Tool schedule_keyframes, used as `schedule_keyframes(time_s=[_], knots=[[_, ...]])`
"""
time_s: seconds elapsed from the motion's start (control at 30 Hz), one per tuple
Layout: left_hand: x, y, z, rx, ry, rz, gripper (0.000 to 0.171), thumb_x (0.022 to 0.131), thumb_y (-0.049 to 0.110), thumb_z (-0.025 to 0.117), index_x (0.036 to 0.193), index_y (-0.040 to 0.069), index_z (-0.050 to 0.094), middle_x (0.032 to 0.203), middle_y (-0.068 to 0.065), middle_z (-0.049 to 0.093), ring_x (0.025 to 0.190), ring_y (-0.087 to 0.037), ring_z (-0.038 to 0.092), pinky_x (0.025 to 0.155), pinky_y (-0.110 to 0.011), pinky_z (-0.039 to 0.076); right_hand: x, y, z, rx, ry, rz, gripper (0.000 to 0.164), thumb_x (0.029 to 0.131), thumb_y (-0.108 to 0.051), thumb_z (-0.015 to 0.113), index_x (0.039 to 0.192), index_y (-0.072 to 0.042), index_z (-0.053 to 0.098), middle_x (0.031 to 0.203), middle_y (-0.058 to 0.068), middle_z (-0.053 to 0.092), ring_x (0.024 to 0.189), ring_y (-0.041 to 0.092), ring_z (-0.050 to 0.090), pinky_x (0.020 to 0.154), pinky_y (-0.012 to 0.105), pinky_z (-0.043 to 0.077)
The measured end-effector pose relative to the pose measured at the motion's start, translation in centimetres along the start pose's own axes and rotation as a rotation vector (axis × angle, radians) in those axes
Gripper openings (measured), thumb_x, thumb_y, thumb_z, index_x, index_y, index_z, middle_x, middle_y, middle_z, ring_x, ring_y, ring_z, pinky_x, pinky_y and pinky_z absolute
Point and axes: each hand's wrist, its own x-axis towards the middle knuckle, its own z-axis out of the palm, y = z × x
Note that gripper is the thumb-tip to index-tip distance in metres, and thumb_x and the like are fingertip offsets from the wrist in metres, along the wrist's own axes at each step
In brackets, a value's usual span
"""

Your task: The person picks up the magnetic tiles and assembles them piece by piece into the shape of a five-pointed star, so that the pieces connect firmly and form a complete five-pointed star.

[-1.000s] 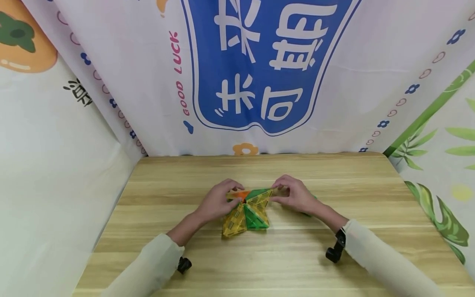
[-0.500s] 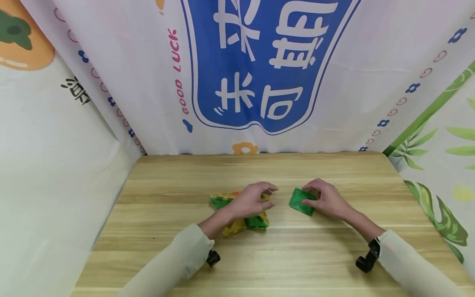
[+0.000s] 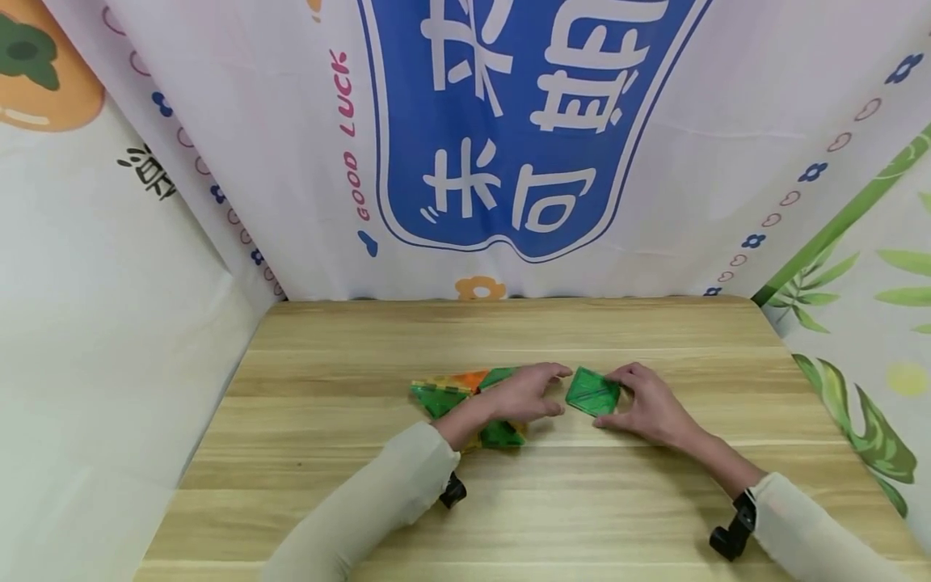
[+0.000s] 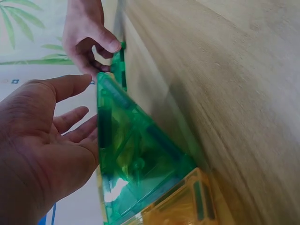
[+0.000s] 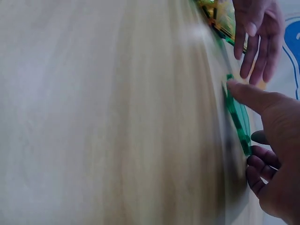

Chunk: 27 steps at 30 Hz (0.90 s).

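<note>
In the head view, my right hand [image 3: 650,408] pinches a green translucent magnetic tile [image 3: 591,394] at its right side, thumb on the near edge and fingers on the far edge. The right wrist view has the tile [image 5: 239,115] tilted off the tabletop, between thumb and fingertips. My left hand [image 3: 527,394] reaches toward it with spread, relaxed fingers that hold nothing. Under the left wrist lies a star-like build of joined tiles [image 3: 440,398] in green, yellow and orange, partly hidden by that arm. One of its green triangle tiles [image 4: 136,150] stands slanted beside the left palm.
The wood-grain table [image 3: 349,517] extends around both hands. A printed cloth [image 3: 655,234] hangs along its back edge, with more cloth at both sides. A small black camera [image 3: 733,533] is strapped to the right wrist, another [image 3: 452,491] to the left.
Both hands have left the star-like build and moved right. The right hand has taken hold of the green tile and shifted its grip to the edges; the left hand has come closer to it.
</note>
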Motion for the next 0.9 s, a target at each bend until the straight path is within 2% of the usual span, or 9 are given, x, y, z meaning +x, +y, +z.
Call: schedule_keyframes(time_s=[0.27, 0.47, 0.63, 0.8, 0.9], knots=[[0.9, -0.3, 0.6, 0.051, -0.028, -0.016, 0.068, 0.101, 0.018, 0.073, 0.161, 0.006, 0.042, 0.162, -0.010, 0.048, 0.148, -0.022, 0.047, 0.121, -0.032, 0.040, 0.1, -0.1, 0.2, 0.022, -0.013, -0.111, 0.067, 0.077, -0.030, 0.097, 0.130, 0.000, 0.071, 0.127, 0.015, 0.066, 0.117, 0.035, 0.064, 0.099, 0.057, 0.055], [1.2, -0.4, 1.2, 0.065, -0.036, -0.043, 0.070, 0.101, 0.021, 0.075, 0.162, 0.008, 0.042, 0.163, -0.007, 0.048, 0.148, -0.020, 0.047, 0.121, -0.031, 0.040, 0.1, 0.3, -0.1, 0.093, -0.095, -0.175, 0.064, 0.082, -0.022, 0.094, 0.136, -0.002, 0.067, 0.137, 0.015, 0.063, 0.123, 0.035, 0.064, 0.100, 0.052, 0.057], [1.5, 0.0, 1.4, 0.095, -0.036, -0.027, 0.067, 0.100, 0.018, 0.075, 0.159, 0.006, 0.045, 0.159, -0.008, 0.053, 0.144, -0.020, 0.052, 0.118, -0.030, 0.042, -0.1, 0.6, -0.2, 0.093, -0.098, -0.174, 0.066, 0.082, -0.023, 0.094, 0.137, -0.001, 0.067, 0.136, 0.015, 0.064, 0.117, 0.030, 0.066, 0.095, 0.044, 0.060], [1.6, 0.2, 1.5, 0.086, -0.022, -0.008, 0.063, 0.099, 0.016, 0.076, 0.155, 0.004, 0.050, 0.151, -0.009, 0.060, 0.135, -0.020, 0.058, 0.112, -0.026, 0.046, -0.7, 0.2, -0.1, 0.092, -0.006, -0.130, 0.064, 0.079, -0.019, 0.096, 0.132, 0.003, 0.068, 0.121, 0.013, 0.070, 0.098, 0.024, 0.068, 0.081, 0.035, 0.061], [1.6, 0.3, 1.6, 0.088, -0.017, -0.016, 0.062, 0.099, 0.017, 0.076, 0.155, 0.004, 0.051, 0.151, -0.009, 0.060, 0.135, -0.019, 0.058, 0.111, -0.025, 0.046, -1.0, -0.4, 0.1, 0.104, 0.028, -0.083, 0.060, 0.078, -0.014, 0.096, 0.129, 0.004, 0.069, 0.113, 0.011, 0.072, 0.094, 0.022, 0.068, 0.078, 0.032, 0.061]])
